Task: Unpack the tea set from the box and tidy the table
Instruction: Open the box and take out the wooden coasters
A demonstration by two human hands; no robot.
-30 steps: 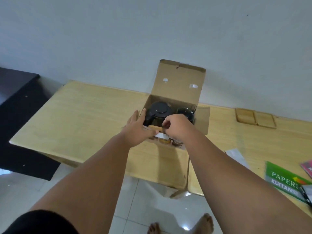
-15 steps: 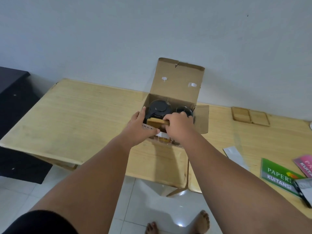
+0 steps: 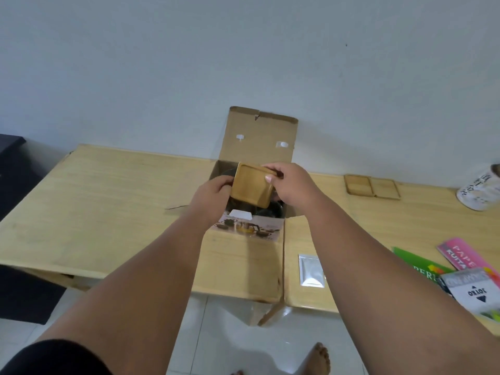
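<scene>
An open cardboard box (image 3: 259, 136) stands at the middle of the wooden table (image 3: 113, 201), its lid flap upright against the wall. A square wooden coaster (image 3: 251, 185) is held tilted above the box opening. My right hand (image 3: 290, 185) grips its upper right edge and my left hand (image 3: 213, 196) holds its left edge. Dark tea-set pieces (image 3: 270, 209) show inside the box under the coaster, mostly hidden. Two more wooden coasters (image 3: 372, 186) lie side by side on the table at the right.
A silver sachet (image 3: 311, 270) lies near the table's front edge. Green, pink and white booklets (image 3: 465, 269) are piled at the right edge. A white patterned object (image 3: 480, 192) sits at the far right. A dark cabinet (image 3: 13, 169) stands left of the table.
Both hands have lifted the wooden coaster up out of the box and tilted its face toward me. The camera has shifted, bringing more of the table's right side into view.
</scene>
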